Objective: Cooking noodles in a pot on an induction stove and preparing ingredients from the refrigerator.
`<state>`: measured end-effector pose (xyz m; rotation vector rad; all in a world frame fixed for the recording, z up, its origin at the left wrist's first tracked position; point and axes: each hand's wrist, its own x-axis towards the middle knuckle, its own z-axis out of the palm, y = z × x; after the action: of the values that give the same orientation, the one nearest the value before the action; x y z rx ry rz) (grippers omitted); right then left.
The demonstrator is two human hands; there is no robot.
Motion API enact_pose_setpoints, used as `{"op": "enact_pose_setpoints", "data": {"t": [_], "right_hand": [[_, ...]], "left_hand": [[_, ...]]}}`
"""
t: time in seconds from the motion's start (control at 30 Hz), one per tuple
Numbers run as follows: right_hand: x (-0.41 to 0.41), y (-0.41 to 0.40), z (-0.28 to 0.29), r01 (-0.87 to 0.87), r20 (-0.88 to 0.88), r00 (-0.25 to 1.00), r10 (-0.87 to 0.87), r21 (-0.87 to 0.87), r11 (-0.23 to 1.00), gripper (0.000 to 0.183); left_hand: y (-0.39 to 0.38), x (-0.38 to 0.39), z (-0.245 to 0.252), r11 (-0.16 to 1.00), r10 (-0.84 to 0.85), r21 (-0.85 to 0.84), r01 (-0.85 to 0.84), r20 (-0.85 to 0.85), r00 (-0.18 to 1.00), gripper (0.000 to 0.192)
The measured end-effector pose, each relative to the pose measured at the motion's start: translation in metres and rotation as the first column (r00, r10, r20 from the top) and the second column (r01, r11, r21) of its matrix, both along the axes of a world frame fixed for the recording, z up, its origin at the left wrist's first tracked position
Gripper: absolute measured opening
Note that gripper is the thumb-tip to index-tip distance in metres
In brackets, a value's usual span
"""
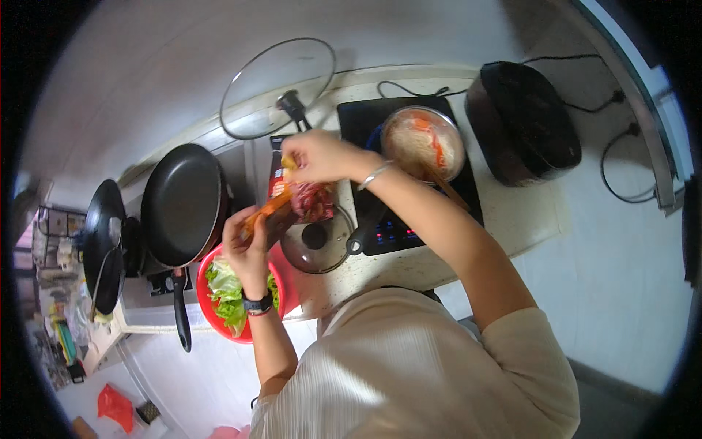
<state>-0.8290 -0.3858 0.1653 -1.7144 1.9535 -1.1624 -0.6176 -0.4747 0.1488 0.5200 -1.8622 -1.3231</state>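
Observation:
My left hand (pixel 245 238) is closed around a narrow orange packet or stick (pixel 270 207), whose exact kind is blurred. Just above it, my right hand (pixel 321 156) pinches a small yellow piece (pixel 289 163); whether this joins the orange item cannot be told. Beneath both hands lies red marbled meat (pixel 313 202) on or in a red and black package (pixel 276 184). A glass lid with a black knob (pixel 293 251) rests on the counter beside it. To the right, a pot (pixel 408 145) holds pale, cloudy food with orange-red pieces, and a wooden utensil (pixel 447 186) leans out of it.
The pot stands on a black induction cooktop (pixel 466 214) with lit controls. A dark rice cooker (pixel 524 120) is farther right. Lettuce (pixel 225 285) fills a red basin (pixel 204 299) near the front edge. Left are a frying pan (pixel 184 203), a wok (pixel 101 241) and an upright glass lid (pixel 225 101).

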Motion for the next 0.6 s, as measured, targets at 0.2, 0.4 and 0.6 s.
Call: {"op": "enact_pose_setpoints", "data": {"t": [0.2, 0.4, 0.6], "right_hand": [[0.015, 0.035, 0.037, 0.13, 0.596, 0.8, 0.061, -0.272, 0.954, 0.011], [0.027, 0.041, 0.032, 0.056, 0.485, 0.874, 0.04, -0.181, 0.982, 0.012], [0.022, 0.039, 0.033, -0.056, 0.44, 0.892, 0.098, -0.107, 0.993, 0.021]], "left_hand": [[0.009, -0.014, 0.002, 0.971, -0.178, 0.146, 0.188, -0.08, 0.981, 0.026], [0.021, -0.023, 0.015, 0.957, -0.234, 0.137, 0.257, -0.16, 0.959, 0.04], [0.019, -0.028, 0.013, 0.935, -0.283, 0.17, 0.312, -0.176, 0.943, 0.046]]}}
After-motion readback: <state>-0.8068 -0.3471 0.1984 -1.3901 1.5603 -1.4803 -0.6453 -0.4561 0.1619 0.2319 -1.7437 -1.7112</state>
